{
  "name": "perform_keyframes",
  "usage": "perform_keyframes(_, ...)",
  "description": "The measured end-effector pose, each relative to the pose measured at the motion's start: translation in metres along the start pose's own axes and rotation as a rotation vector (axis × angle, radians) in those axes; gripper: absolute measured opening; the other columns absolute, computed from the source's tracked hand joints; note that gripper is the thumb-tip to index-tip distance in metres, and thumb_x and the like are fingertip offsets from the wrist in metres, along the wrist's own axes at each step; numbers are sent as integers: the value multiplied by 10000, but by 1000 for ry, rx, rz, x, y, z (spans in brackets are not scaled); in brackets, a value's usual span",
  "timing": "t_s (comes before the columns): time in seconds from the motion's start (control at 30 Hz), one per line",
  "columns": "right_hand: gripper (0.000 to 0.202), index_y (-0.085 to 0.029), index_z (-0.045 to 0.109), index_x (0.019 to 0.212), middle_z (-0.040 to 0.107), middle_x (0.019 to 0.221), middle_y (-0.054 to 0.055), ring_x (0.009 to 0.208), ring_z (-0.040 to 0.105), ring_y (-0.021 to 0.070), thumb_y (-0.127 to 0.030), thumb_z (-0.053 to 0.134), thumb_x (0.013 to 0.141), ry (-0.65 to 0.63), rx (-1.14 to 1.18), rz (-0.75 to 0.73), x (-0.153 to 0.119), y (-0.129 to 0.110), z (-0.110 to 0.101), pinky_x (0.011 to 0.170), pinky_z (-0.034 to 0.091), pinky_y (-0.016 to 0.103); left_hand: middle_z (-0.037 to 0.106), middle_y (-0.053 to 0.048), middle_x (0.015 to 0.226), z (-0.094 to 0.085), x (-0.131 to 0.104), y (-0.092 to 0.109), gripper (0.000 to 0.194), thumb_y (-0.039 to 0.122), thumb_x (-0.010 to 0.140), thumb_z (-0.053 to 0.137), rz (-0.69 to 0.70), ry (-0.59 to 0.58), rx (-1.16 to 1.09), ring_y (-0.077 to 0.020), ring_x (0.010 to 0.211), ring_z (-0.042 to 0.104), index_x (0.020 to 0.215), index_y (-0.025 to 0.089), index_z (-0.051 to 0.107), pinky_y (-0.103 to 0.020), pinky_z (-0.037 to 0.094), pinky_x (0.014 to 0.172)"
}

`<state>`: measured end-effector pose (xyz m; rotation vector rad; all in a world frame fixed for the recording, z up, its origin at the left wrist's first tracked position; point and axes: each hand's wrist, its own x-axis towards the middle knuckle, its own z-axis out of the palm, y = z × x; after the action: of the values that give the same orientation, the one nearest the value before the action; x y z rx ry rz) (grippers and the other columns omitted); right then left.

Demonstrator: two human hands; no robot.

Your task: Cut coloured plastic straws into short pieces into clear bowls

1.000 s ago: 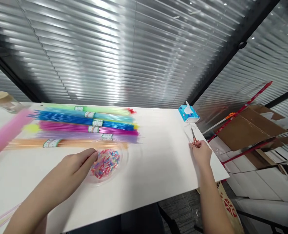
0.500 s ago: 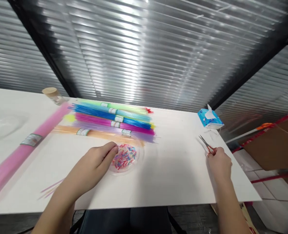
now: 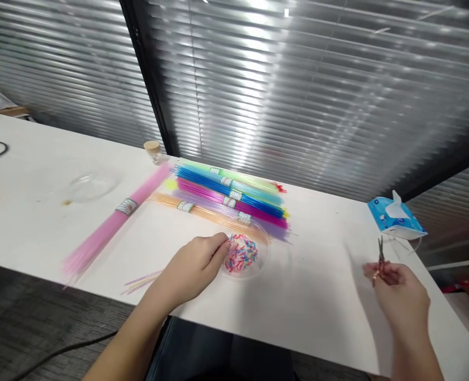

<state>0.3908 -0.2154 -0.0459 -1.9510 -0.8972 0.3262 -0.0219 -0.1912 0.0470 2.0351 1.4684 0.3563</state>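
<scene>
My left hand (image 3: pixel 196 270) is closed at the left rim of a clear plastic bowl (image 3: pixel 263 267), thumb and finger pinched on its edge. Many short cut bits of coloured straw (image 3: pixel 241 254) lie inside the bowl. Over the table's right side, my right hand (image 3: pixel 403 296) is closed around the orange handles of small scissors (image 3: pixel 381 251), whose blades point away from me. Behind the bowl lie bundles of long thin straws, among them orange (image 3: pixel 214 216), magenta (image 3: pixel 258 211) and blue (image 3: pixel 254 199). Several loose straws (image 3: pixel 141 283) lie near my left forearm.
A pink straw bundle (image 3: pixel 103 227) lies slanted on the left of the white table (image 3: pixel 317 301). Beyond it are a clear dish (image 3: pixel 91 186) and a cork-topped jar (image 3: pixel 154 151). A blue tissue box (image 3: pixel 398 217) stands at the right, near the blinds.
The view has swung left, so the table items appear farther right. My right hand has turned the scissors, so the blades point more straight away. My left hand stays at the bowl's rim.
</scene>
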Motion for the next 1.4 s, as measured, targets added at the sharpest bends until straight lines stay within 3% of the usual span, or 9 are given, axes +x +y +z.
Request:
perform_keyframes(0.1, 327, -209, 529, 749, 653, 817, 48, 745, 626, 203, -305, 798, 589, -217, 303, -81, -52, -62, 35, 696, 500, 341, 519, -5, 664, 2, 2, 0, 340, 369, 976, 252, 31, -11, 16, -166, 623, 504, 749, 204, 445, -290, 328, 612)
perform_keyframes(0.2, 287, -206, 512, 744, 632, 794, 22, 717, 608, 162, -273, 781, 669, -469, 478, -201, -96, -116, 69, 657, 495, 292, 506, -6, 653, 3, 3, -1, 284, 298, 954, 283, 48, -12, 40, -161, 604, 492, 743, 198, 445, -289, 323, 602)
perform_keyframes(0.33, 274, -205, 494, 764, 619, 810, 21, 725, 603, 155, -269, 757, 722, -674, 525, -210, -123, -152, 104, 674, 497, 291, 502, -15, 650, 1, 4, -4, 272, 281, 939, 291, 40, 17, 53, -160, 595, 482, 740, 190, 452, -292, 321, 591)
perform_keyframes(0.47, 268, -200, 496, 774, 626, 808, 32, 726, 603, 161, -275, 751, 736, -725, 526, -200, -131, -160, 121, 679, 499, 298, 503, -12, 654, -2, 5, -6, 269, 292, 942, 293, 41, 9, 27, -162, 603, 487, 747, 191, 449, -293, 325, 588)
perform_keyframes(0.67, 309, -209, 455, 738, 633, 789, 17, 776, 633, 172, -289, 753, 739, -873, 710, -113, -149, -165, 126, 695, 519, 294, 540, -10, 701, -3, 7, -3, 300, 338, 967, 287, 42, -26, -66, -168, 649, 515, 777, 196, 471, -290, 349, 607)
perform_keyframes(0.8, 343, -209, 434, 683, 582, 645, -28, 656, 606, 144, -250, 773, 709, -813, 739, -137, -154, -168, 129, 626, 500, 266, 595, -16, 817, -3, 6, -2, 306, 334, 986, 275, 119, -63, -158, -162, 732, 540, 884, 202, 532, -280, 372, 653)
perform_keyframes(1.0, 340, -196, 466, 648, 622, 614, -26, 627, 628, 147, -205, 805, 659, -788, 743, -113, -149, -170, 126, 571, 492, 244, 591, 3, 814, -3, 5, -3, 333, 369, 997, 271, 145, -84, -167, -147, 734, 530, 888, 206, 541, -276, 367, 659)
perform_keyframes(1.2, 338, -185, 478, 655, 697, 721, 11, 747, 683, 184, -148, 814, 635, -786, 788, -45, -140, -168, 119, 659, 541, 279, 590, -6, 795, -7, 1, -1, 374, 486, 977, 277, 40, -21, 53, -183, 727, 551, 858, 211, 501, -288, 339, 617)
perform_keyframes(1.4, 331, -175, 482, 661, 719, 744, 30, 667, 667, 149, -182, 813, 656, -703, 800, -35, -135, -169, 117, 616, 545, 260, 564, 2, 715, -8, -3, 1, 370, 453, 991, 205, 27, -52, 214, -200, 667, 555, 828, 223, 443, -287, 295, 580)
